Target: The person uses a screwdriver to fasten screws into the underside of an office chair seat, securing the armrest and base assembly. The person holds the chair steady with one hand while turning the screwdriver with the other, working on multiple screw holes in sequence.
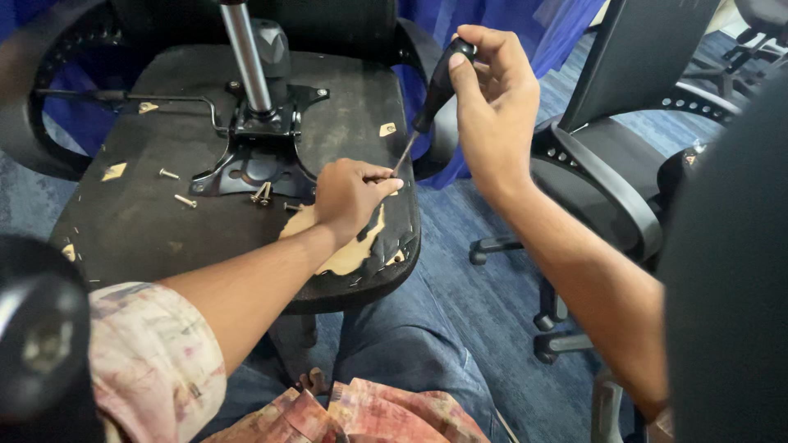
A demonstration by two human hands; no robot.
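An upturned black chair seat [139, 221] lies in front of me, its metal mounting plate [263, 143] and chrome gas cylinder [246, 57] facing up. My right hand [488, 98] grips the black handle of a screwdriver [435, 90], whose tip angles down to the seat near its right edge. My left hand [351, 195] rests on the seat with fingers pinched around the tip; the screw under it is hidden. Torn covering [357, 250] shows pale wood beside that hand.
Loose screws [185, 199] lie on the seat left of the plate. A lever rod [156, 98] runs across the seat's far side. Another black office chair [607, 164] stands to the right on blue carpet [484, 295]. Blue cloth [509, 20] hangs behind.
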